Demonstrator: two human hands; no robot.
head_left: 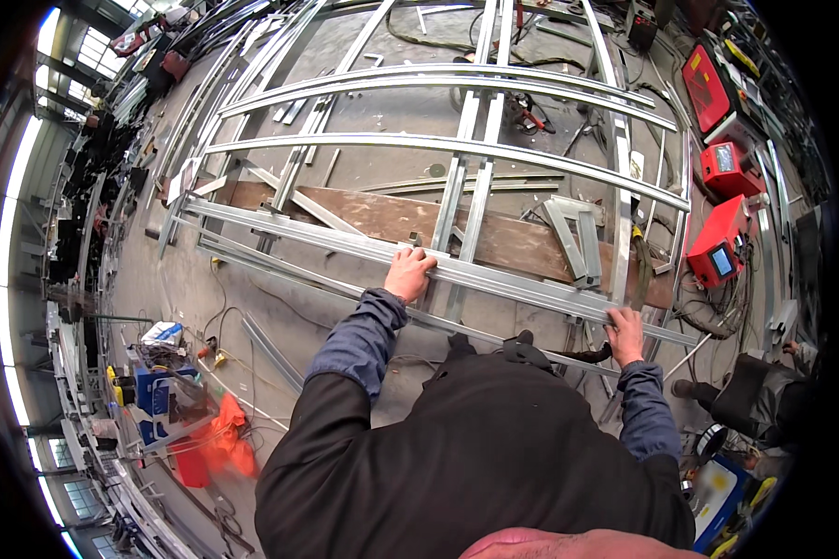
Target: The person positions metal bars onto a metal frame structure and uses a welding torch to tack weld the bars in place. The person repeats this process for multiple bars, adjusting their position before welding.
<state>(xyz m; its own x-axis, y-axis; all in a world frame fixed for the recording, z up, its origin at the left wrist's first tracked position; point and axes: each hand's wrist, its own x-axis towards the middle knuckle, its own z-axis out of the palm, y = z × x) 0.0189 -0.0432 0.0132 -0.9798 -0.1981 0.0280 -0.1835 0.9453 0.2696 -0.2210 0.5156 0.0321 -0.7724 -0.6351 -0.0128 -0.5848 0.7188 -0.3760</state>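
My left hand (410, 273) curls its fingers over a long silvery metal rail (522, 291) that runs crosswise in front of me. Farther right along the same rail, my right hand (625, 335) grips it near its right end, with the thumb side partly hidden. The rail lies across lengthwise metal bars (476, 212) that stretch away from me. Beyond it, another long crosswise rail (364, 141) rests on those bars, with a further pair of rails behind. Below the bars is a brown board (373, 212).
Red machines (725, 168) with cables stand at the right. A person's dark-clothed leg (708, 396) shows at the lower right. Blue equipment (158, 396) and an orange cloth (231, 438) are at the lower left. Short metal offcuts (569, 240) lie on the board; cables cross the floor.
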